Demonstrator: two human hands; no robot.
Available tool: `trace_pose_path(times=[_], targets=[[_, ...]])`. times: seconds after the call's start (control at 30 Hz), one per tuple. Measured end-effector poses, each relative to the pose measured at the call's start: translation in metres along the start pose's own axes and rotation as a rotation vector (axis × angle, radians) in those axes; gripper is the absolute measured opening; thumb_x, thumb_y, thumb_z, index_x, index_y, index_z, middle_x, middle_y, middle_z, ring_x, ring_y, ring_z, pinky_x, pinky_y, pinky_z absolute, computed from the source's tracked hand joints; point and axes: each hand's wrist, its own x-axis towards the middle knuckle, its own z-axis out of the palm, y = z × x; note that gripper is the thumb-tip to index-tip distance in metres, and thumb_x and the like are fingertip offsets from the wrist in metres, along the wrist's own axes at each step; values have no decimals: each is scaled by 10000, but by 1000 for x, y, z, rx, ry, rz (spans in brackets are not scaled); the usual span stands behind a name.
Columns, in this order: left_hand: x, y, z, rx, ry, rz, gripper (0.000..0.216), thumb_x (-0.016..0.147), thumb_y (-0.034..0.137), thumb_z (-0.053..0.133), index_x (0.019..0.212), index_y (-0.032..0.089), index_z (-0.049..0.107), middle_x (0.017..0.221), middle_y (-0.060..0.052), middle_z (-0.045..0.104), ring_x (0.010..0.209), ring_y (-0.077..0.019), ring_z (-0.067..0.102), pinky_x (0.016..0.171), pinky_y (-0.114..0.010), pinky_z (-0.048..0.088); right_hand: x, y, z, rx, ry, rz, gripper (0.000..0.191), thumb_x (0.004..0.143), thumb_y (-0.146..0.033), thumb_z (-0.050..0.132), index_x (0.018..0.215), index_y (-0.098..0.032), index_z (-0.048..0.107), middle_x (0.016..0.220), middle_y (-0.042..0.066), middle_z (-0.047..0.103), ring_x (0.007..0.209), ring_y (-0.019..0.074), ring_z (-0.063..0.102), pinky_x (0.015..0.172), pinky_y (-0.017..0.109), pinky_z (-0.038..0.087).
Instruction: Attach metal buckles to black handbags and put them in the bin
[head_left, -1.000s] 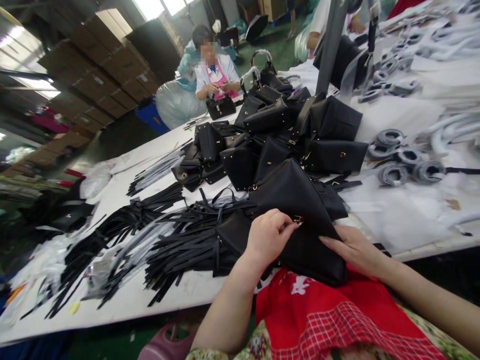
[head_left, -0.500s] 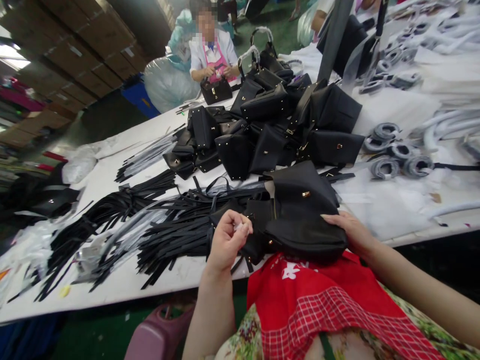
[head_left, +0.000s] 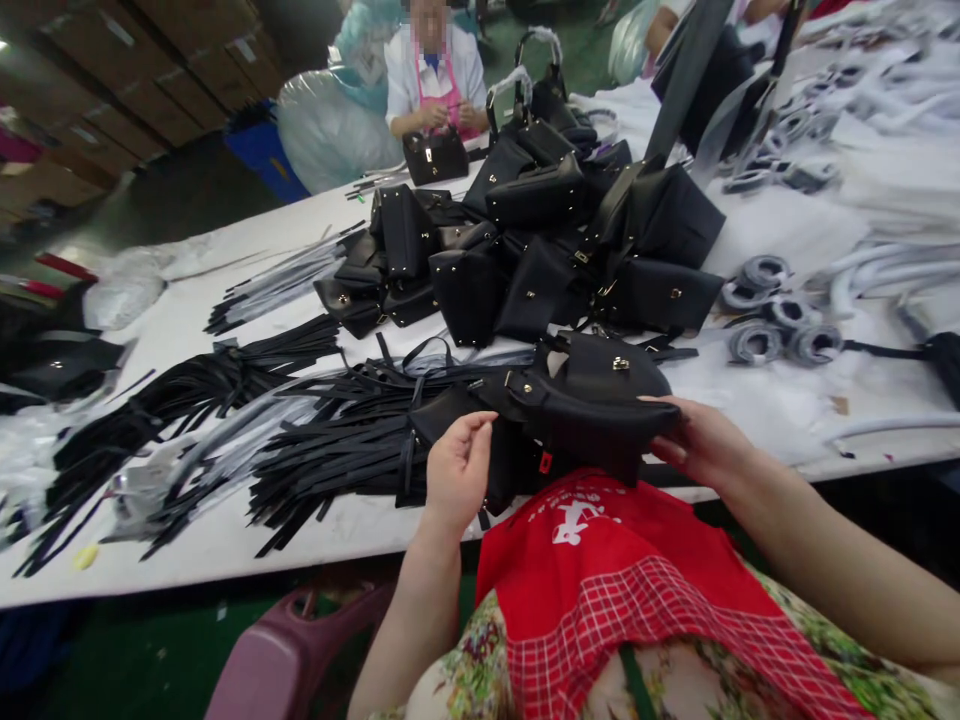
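Note:
A black handbag (head_left: 600,410) with gold-coloured fittings lies tipped at the table's near edge, against the red apron. My right hand (head_left: 705,440) grips its right end, thumb on top and fingers underneath. At the bag's left side, my left hand (head_left: 459,470) is closed in a pinch, its fingertips close to a black strap end. What those fingers hold, if anything, is too small to make out. Left of this hand lies a bundle of black straps (head_left: 322,460), partly covered by the dark pieces beside the bag.
A heap of black handbags (head_left: 517,280) lies beyond mine. Wrapped grey rolls (head_left: 754,343) sit on the right. More straps (head_left: 187,390) and clear plastic (head_left: 124,300) spread leftward. Across the table (head_left: 180,260) a person in a pink apron handles a bag. A purple stool (head_left: 262,650) stands below.
The handbag has tilted, its upper part folding down and its lower side lifting toward me. My right hand has shifted slightly up with it. A small pale bit in my left fingers no longer shows.

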Motion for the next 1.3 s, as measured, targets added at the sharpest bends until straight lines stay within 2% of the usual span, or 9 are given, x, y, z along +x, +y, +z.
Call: trace_pose_path(times=[0.2,0.43,0.53,0.77,0.83,0.97,1.1,1.2,1.3], targets=[[7,42,29,401,-168,379,1024,607,576,791,1456,193,367,821,-37,646,744,-226,604,759,-311,454,12,-18,36,73,-181,86,235,784,-363,532,661,-165,546,517,6,551,326,60,335,327,199,237],[44,45,50,532,-163,379,144,793,348,674,856,218,684,768,-65,665,705,-227,593,684,-303,396,29,-24,53,33,-233,5,372,900,-405,411,652,-154,529,506,0,555,308,55,380,328,181,247],[63,37,48,388,-224,363,220,828,349,635,663,202,645,658,-27,623,630,-182,551,646,-271,379,30,-24,36,-119,-274,-86,559,903,-593,342,624,-150,539,508,25,580,330,72,439,358,186,284],[76,25,-17,-276,-72,55,279,713,417,755,761,148,699,669,-9,641,625,-157,571,605,-251,457,33,-26,-54,-444,525,-645,444,765,-625,595,776,-181,599,707,42,647,605,159,581,602,279,464],[72,24,-35,-471,-26,-41,319,648,398,810,795,140,694,696,-15,666,625,-156,596,601,-250,490,37,-31,-69,-373,571,-723,477,745,-610,636,968,-189,608,930,88,680,829,219,626,758,330,495],[63,21,-43,-686,29,-160,362,594,338,853,849,140,690,774,-39,715,643,-169,649,598,-245,531,36,-46,-67,-307,198,-801,708,731,-664,629,1293,-251,507,1378,112,518,1273,300,461,1041,425,385],[61,-3,-17,-856,45,-373,322,655,350,804,878,144,693,846,-71,737,738,-214,693,674,-285,567,22,-47,-49,-291,-357,-603,883,624,-754,649,1299,-196,537,1297,126,579,1186,337,536,958,425,458],[62,-34,-2,-684,-32,-534,339,794,441,653,825,107,697,776,-122,726,728,-248,696,702,-352,571,8,-28,-32,-303,-332,-470,746,687,-769,573,1113,-160,635,1034,112,677,923,280,640,772,362,518],[65,-60,-10,-171,35,-386,336,815,438,615,723,123,688,680,-96,699,708,-251,679,708,-361,552,-10,0,-12,-560,-312,-511,530,844,-659,483,886,-165,670,892,77,678,818,215,618,729,304,486]])
